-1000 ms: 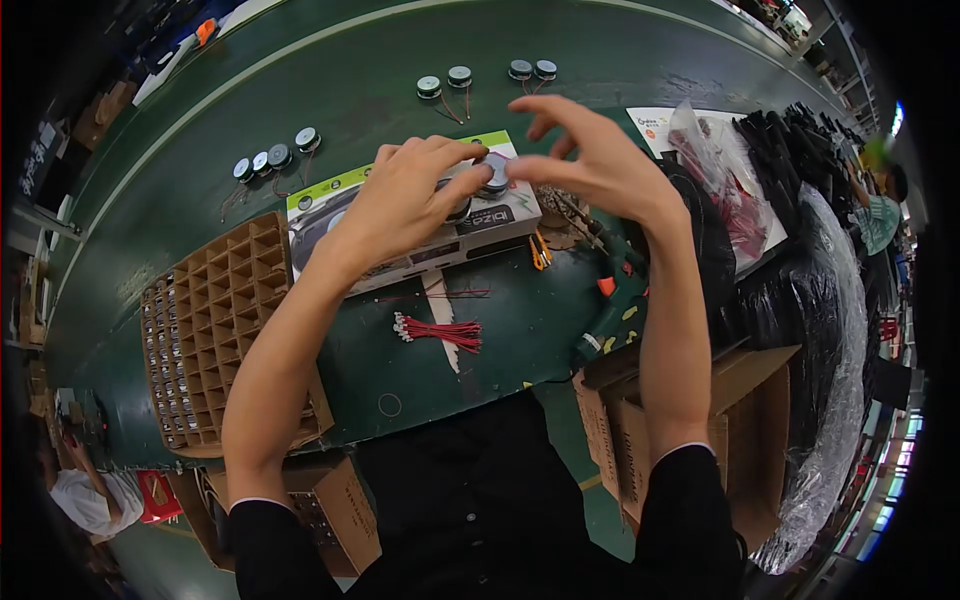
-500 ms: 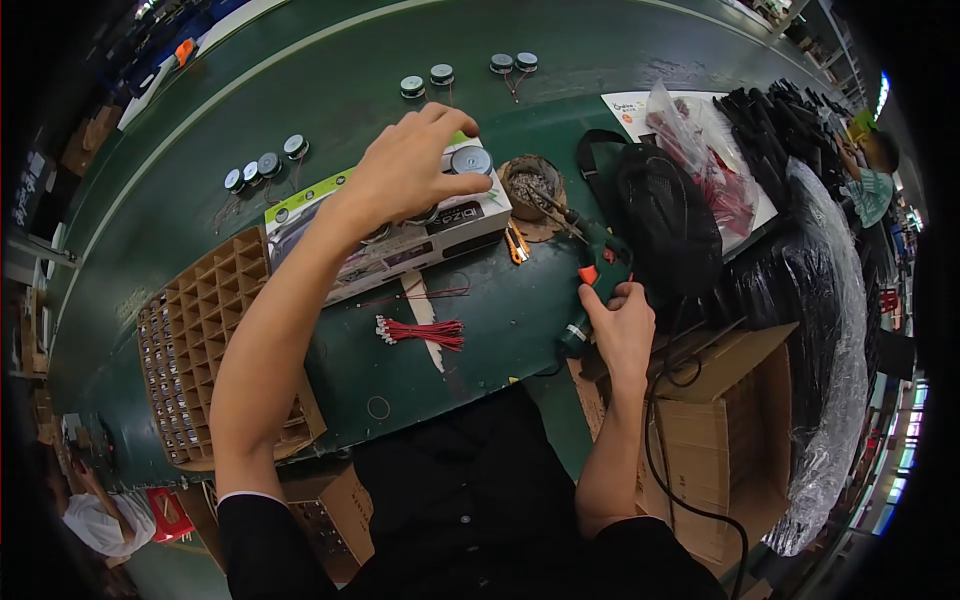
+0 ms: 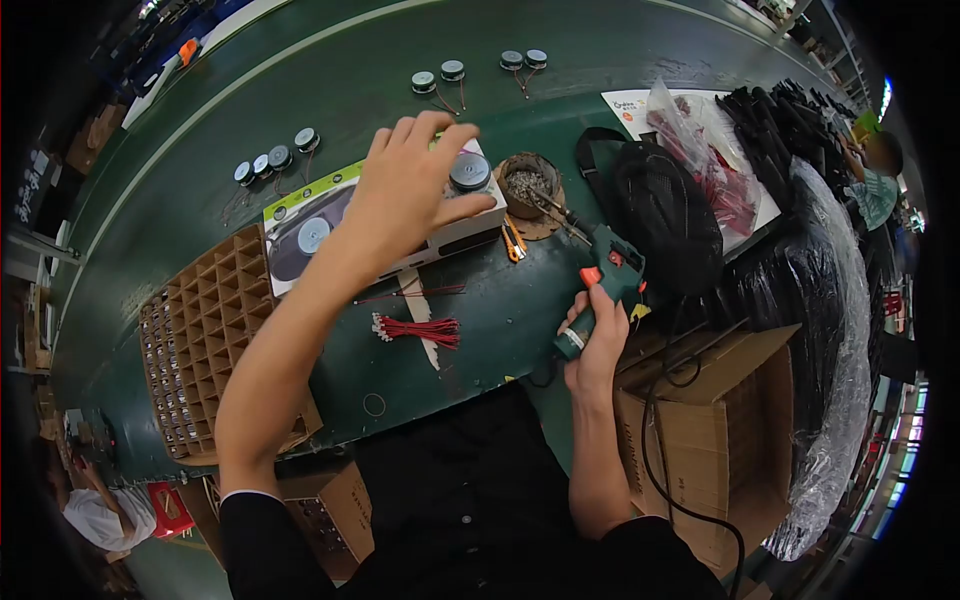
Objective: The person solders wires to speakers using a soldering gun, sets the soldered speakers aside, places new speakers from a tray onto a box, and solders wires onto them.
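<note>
Head view; clock read about the centre of the view.

Left hand (image 3: 398,190): 11 o'clock, above a printed box (image 3: 330,196). Fingers and thumb spread wide. A metal disc (image 3: 470,171) sits on the box's right end at 12 o'clock, between thumb and index finger; contact cannot be told. Second disc (image 3: 313,235) on the same box, 10 o'clock, left of the forearm.

Right hand (image 3: 598,338): between 3 and 4 o'clock, closed round the handle of a green tool (image 3: 617,258) with an orange trigger. Tool body near 2:30; its thin shaft points to about 10:30, towards a grimy bowl (image 3: 541,227) at 1 o'clock. Whether the shaft rests on the rim: cannot tell.

Bench: orange cutter (image 3: 514,242) at 1 o'clock, just beside the box. Bundle of red wires (image 3: 418,331) at 8 o'clock, lying across a pale strip (image 3: 431,354). Thin ring (image 3: 374,405) at 7:30. Divided carton (image 3: 212,345) at 8:30, its left columns filled. Row of four wired discs (image 3: 280,157) at 10 o'clock; one pair of discs (image 3: 452,70) at 11:30, another pair (image 3: 511,60) at 12:30. Black mesh bag (image 3: 668,215) near 2 o'clock. Open cardboard box (image 3: 683,455) at 4 o'clock, below bench level.
</note>
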`<action>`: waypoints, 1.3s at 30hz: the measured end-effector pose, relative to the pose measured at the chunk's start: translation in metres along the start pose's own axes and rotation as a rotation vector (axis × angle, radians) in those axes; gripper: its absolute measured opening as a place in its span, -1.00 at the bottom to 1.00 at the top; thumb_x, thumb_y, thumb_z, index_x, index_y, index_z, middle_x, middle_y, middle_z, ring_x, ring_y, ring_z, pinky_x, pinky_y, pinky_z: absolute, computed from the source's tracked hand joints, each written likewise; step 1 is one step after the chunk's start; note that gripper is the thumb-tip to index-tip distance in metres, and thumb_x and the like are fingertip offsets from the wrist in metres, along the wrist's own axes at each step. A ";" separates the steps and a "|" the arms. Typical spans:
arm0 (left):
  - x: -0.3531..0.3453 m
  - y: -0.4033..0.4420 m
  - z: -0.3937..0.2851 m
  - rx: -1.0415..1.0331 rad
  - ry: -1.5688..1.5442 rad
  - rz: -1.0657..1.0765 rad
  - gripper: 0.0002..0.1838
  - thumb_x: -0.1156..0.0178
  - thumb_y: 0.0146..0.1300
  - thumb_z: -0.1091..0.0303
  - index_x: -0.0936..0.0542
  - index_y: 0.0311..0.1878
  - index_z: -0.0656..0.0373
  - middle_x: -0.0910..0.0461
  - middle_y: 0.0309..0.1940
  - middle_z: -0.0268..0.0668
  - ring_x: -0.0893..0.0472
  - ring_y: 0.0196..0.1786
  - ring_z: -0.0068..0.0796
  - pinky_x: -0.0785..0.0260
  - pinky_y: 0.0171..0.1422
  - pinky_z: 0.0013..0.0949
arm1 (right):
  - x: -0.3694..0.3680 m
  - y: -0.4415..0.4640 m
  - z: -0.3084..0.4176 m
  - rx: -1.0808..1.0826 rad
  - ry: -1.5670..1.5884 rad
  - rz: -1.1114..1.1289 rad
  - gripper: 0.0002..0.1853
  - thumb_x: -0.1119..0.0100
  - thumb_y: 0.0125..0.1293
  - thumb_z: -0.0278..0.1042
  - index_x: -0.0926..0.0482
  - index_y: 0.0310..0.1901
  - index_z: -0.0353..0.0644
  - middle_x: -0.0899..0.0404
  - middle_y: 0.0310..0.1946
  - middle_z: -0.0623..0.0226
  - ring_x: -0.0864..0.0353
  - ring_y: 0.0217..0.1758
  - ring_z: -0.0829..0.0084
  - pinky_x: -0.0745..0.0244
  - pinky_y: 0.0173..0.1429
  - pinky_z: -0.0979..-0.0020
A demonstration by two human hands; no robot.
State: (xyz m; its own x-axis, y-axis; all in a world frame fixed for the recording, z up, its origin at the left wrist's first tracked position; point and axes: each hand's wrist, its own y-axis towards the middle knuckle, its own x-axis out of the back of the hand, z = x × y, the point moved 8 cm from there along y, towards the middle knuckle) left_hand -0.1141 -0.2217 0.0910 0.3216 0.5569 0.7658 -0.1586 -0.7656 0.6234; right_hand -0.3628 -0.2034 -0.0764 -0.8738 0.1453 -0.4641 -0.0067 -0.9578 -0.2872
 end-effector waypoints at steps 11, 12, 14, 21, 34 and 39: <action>-0.006 -0.162 -0.042 0.137 -0.098 0.491 -0.67 -0.32 0.10 0.51 -0.48 -0.07 0.23 -0.53 -0.08 -0.13 -0.56 -0.04 -0.19 -0.42 0.18 -0.23 | -0.011 -0.021 0.020 0.127 0.121 0.025 -0.72 0.01 0.52 -0.40 -0.40 0.20 -0.19 -0.41 -0.43 0.45 -0.42 -0.47 0.61 -0.44 -0.43 0.48; 0.000 -0.170 -0.027 0.473 -0.364 0.458 -0.71 -0.27 0.16 0.55 -0.45 -0.06 0.22 -0.53 -0.08 -0.14 -0.56 -0.10 -0.23 -0.44 0.12 -0.27 | -0.018 -0.026 0.022 0.079 0.151 0.205 -0.69 0.03 0.52 -0.42 -0.39 0.23 -0.22 -0.38 -0.45 0.45 -0.38 -0.51 0.61 -0.38 -0.48 0.49; -0.002 -0.195 -0.011 0.928 -0.935 0.105 -0.70 -0.10 0.31 0.61 -0.38 0.08 0.21 -0.53 -0.17 -0.22 -0.56 -0.22 -0.38 -0.47 -0.02 -0.37 | -0.034 -0.039 0.020 0.049 0.094 0.348 -0.57 -0.01 0.49 -0.46 -0.30 0.34 -0.27 -0.31 -0.51 0.46 -0.28 -0.59 0.62 -0.22 -0.59 0.52; -0.003 -0.158 -0.049 1.097 -1.901 -0.931 -0.53 0.08 0.55 0.10 -0.39 0.29 0.28 -0.22 -0.55 -0.47 -0.23 -0.43 -0.58 -0.23 -0.11 -0.40 | -0.097 -0.103 -0.007 0.254 -0.182 0.456 -0.26 -0.45 0.20 -0.67 -0.21 0.33 -0.32 -0.69 -0.15 0.18 -0.67 -0.15 0.48 -0.59 -0.19 0.53; 0.020 -0.163 -0.016 1.107 -2.000 -0.959 -0.57 0.09 0.64 -0.02 -0.57 -0.19 0.10 -0.12 -0.65 -0.58 -0.04 -0.67 -0.72 0.02 -0.54 -0.52 | -0.110 -0.102 -0.002 0.325 -0.367 0.679 -0.67 -0.36 0.32 -0.61 -0.45 0.04 -0.28 -0.63 -0.17 0.36 -0.64 -0.26 0.59 -0.51 -0.10 0.59; 0.020 -0.157 -0.027 1.031 -2.013 -0.939 -0.54 0.09 0.64 -0.03 -0.59 -0.27 0.08 -0.08 -0.70 -0.57 -0.02 -0.69 -0.69 0.01 -0.55 -0.50 | -0.123 -0.108 -0.015 0.312 -0.327 0.646 -0.65 -0.45 0.27 -0.57 -0.53 0.03 -0.25 -0.65 -0.15 0.36 -0.59 -0.30 0.58 -0.50 -0.16 0.58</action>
State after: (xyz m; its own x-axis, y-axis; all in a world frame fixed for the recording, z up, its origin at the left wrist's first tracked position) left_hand -0.1079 -0.0816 0.0124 0.2123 0.3255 -0.9214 0.5859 -0.7970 -0.1466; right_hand -0.2472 -0.1147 -0.0008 -0.8498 -0.4973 -0.1745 0.4570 -0.8602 0.2262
